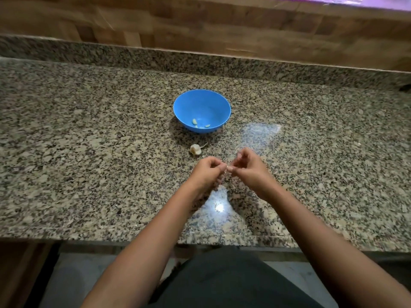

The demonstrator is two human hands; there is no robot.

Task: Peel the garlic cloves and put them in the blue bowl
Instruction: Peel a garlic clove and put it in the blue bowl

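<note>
Left hand (pixel 208 172) and right hand (pixel 246 168) are pinching one garlic clove (pixel 229 168) over the counter (pixel 89 152); it risks slipping, missing the blue bowl (pixel 219 103).

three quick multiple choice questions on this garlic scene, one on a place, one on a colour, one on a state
1. Where does the garlic head lie relative to the bowl?
A) inside it
B) on the counter, on the bowl's near side, towards the hands
C) behind it, by the wall

2. What colour is the bowl?
A) blue
B) white
C) red

3. What are the left hand and right hand doing?
A) both lie flat on the counter
B) one lifts the bowl
C) both pinch a small clove between them

Answers: 1 B, the head sits on the granite between bowl and hands. 2 A, the bowl is plainly blue inside and out. 3 C, the curled fingertips of both hands meet on the pale clove.
</note>
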